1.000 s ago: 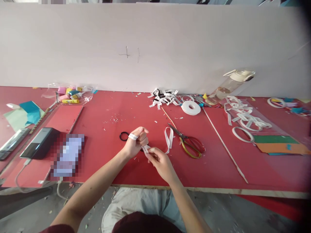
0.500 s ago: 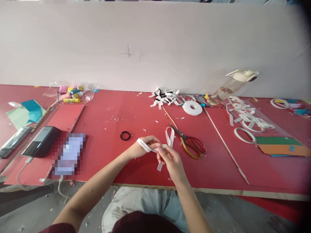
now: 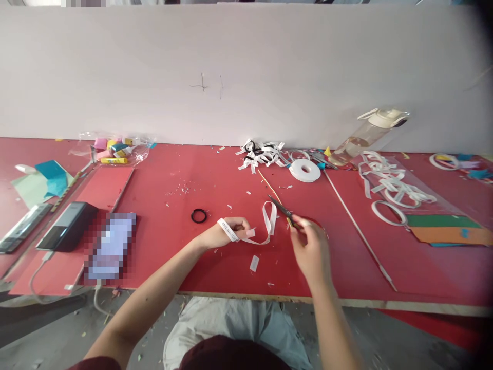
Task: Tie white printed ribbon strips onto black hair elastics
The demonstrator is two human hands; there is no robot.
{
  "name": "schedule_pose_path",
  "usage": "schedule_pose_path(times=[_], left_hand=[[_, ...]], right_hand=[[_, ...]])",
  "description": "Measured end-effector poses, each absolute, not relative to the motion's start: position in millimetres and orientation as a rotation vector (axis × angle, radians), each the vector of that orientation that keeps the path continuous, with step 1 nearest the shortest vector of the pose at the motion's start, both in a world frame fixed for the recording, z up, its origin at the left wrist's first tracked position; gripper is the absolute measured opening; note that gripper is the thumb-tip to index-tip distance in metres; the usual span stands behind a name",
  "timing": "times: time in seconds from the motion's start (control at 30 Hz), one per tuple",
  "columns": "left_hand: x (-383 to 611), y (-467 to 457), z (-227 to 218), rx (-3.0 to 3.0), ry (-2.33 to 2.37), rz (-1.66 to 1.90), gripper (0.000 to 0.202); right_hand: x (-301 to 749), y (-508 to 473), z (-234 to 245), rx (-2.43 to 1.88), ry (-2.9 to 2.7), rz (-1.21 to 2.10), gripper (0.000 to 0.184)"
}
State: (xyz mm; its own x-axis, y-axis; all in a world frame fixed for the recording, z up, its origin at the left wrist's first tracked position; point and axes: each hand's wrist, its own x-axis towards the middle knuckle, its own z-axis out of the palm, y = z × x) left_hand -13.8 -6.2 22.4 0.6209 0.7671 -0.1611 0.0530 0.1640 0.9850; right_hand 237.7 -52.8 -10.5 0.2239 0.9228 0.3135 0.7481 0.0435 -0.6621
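My left hand point(image 3: 227, 232) rests on the red table point(image 3: 215, 180), closed on a white printed ribbon point(image 3: 265, 226) that wraps over it and loops off to the right. My right hand point(image 3: 311, 246) lies over the handles of the red-handled scissors point(image 3: 283, 208), fingers curled around them; only the blades stick out to the upper left. A small white scrap point(image 3: 254, 262) lies on the table between my hands. A black ring point(image 3: 198, 216) sits to the left of my left hand.
A tape roll point(image 3: 304, 170), ribbon scraps point(image 3: 262, 153) and a tilted water bottle point(image 3: 365, 134) line the back. White loops point(image 3: 389, 190), coloured paper point(image 3: 447, 228) and a long thin stick point(image 3: 358, 234) lie right. A black device point(image 3: 65, 225), a phone and small coloured items point(image 3: 111, 149) lie left.
My right hand let go of the ribbon and moved right onto the scissors. A small white scrap dropped onto the table. My left hand stayed put with the ribbon.
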Motion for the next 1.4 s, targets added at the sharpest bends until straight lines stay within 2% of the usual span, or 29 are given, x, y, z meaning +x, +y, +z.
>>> schedule_pose_path(times=[0.03,0.1,0.23,0.37,0.5,0.7,0.83,1.07,1.4], left_hand=[[-14,-6,24,1.322,0.791,0.599,0.049],[-14,-7,26,1.308,0.792,0.606,0.049],[-15,-7,27,1.314,0.771,0.588,0.048],[-17,-6,25,1.280,0.726,0.555,0.044],[-18,-7,28,1.154,0.705,0.540,0.041],[-18,-10,29,1.112,0.690,0.586,0.040],[-15,-11,24,1.115,0.719,0.632,0.046],[-12,-10,14,1.148,0.695,0.644,0.050],[-12,-9,22,1.281,0.691,0.679,0.049]], right_hand=[[252,-49,-15,-1.813,-1.627,0.135,0.039],[278,-42,-24,-1.939,-1.768,0.059,0.042],[303,-36,-30,-2.024,-1.962,0.097,0.044],[303,-30,-25,-2.140,-1.913,0.136,0.052],[298,-29,-14,-2.178,-1.690,0.245,0.043],[262,-55,14,-1.791,-1.494,0.812,0.051],[217,-72,28,-1.530,-1.352,1.139,0.048],[163,-69,39,-1.303,-1.116,1.291,0.051],[160,-62,39,-1.250,-1.077,1.281,0.041]])
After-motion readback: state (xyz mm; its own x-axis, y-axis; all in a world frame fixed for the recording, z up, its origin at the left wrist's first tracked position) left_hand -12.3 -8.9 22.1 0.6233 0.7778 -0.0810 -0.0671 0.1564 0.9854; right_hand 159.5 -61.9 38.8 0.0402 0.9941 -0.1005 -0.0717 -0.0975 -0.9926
